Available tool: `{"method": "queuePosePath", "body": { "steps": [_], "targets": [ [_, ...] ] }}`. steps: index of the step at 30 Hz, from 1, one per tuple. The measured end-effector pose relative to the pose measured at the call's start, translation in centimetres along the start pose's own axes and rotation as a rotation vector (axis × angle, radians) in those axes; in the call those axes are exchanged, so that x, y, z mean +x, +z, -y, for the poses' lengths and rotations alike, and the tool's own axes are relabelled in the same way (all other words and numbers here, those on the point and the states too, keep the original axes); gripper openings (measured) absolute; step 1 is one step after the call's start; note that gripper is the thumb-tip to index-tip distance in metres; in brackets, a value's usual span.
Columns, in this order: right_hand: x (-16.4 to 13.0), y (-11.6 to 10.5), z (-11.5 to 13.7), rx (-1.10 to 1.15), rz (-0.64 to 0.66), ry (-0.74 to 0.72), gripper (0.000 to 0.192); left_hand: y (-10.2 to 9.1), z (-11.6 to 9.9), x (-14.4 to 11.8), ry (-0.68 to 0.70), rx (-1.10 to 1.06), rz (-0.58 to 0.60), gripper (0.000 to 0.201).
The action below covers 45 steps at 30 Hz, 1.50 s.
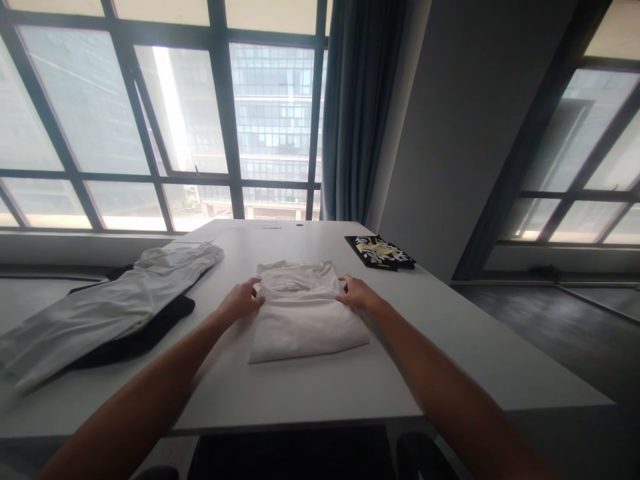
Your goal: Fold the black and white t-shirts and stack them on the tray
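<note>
Left hand (pixel 243 300), right hand (pixel 359 294), shirt (pixel 305 327) (folded) between

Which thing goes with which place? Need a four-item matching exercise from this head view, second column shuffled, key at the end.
1. Folded white T-shirt
2. Black item with white-and-yellow print
3. Blue-grey curtain
4. Unfolded white garment

A. Lying over black fabric
B. Hanging beside the window
C. Between the left hand and right hand
D. Near the right edge of the table

Pairs: 1-C; 2-D; 3-B; 4-A
</note>
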State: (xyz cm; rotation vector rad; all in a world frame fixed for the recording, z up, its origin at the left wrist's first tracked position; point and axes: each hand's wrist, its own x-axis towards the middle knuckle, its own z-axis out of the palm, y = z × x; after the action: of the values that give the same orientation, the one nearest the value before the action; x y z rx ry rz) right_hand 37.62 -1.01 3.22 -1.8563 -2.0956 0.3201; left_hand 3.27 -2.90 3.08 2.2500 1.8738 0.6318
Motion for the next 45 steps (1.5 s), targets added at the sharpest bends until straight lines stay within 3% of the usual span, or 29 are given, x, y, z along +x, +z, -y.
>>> {"method": "queuePosePath", "body": {
  "steps": [4,7,10,12,19,27,29,32,36,39,41,43,45],
  "targets": [
    [-1.0,0.4,1.7,-0.071,-0.160,-0.186,0.061,0.6,-3.1,-1.9,0.157,0.128,-0.079,0.058],
    [-1.4,1.8,3.0,-0.034,0.057,-0.361,0.070,2.5,-5.6,-3.4,0.334,0.088,0.138,0.061],
    [-1.3,3.3,3.3,-0.053,0.282,-0.359,0.077,4.2,-6.2,-3.9,0.375,0.118,0.311,0.067],
    [-0.8,3.8,2.9,-0.072,0.315,-0.322,0.077,4.6,-5.5,-3.5,0.362,0.130,0.342,0.068],
    [1.7,4.2,0.7,-0.094,0.240,-0.304,0.076,4.0,-1.0,0.2,0.279,0.156,0.307,0.073],
    [2.8,3.0,-3.4,-0.124,0.174,-0.016,0.063,3.0,3.3,1.4,0.073,0.193,0.276,0.069],
    [2.6,2.0,-5.2,-0.138,0.163,0.012,0.062,1.8,4.1,1.1,0.140,0.184,0.321,0.067],
    [2.3,0.5,-7.2,-0.101,0.236,-0.056,0.071,-0.4,4.6,0.6,0.345,0.106,0.478,0.071],
    [1.5,-0.7,-7.1,-0.010,0.360,-0.150,0.100,-2.2,3.8,-0.1,0.418,0.009,0.625,0.072],
    [0.9,-0.8,-5.7,0.017,0.415,-0.194,0.115,-2.0,2.7,-0.5,0.434,0.059,0.595,0.075],
    [0.6,-0.6,-4.7,0.015,0.415,-0.216,0.110,-1.4,2.1,-0.6,0.461,0.104,0.534,0.072],
    [0.4,-0.4,-3.9,0.019,0.354,-0.257,0.088,-0.7,1.7,-0.6,0.486,0.134,0.438,0.058],
    [0.3,-0.4,-3.3,0.058,0.260,-0.318,0.054,-0.1,1.4,-0.4,0.511,0.118,0.322,0.042]
  ]
}}
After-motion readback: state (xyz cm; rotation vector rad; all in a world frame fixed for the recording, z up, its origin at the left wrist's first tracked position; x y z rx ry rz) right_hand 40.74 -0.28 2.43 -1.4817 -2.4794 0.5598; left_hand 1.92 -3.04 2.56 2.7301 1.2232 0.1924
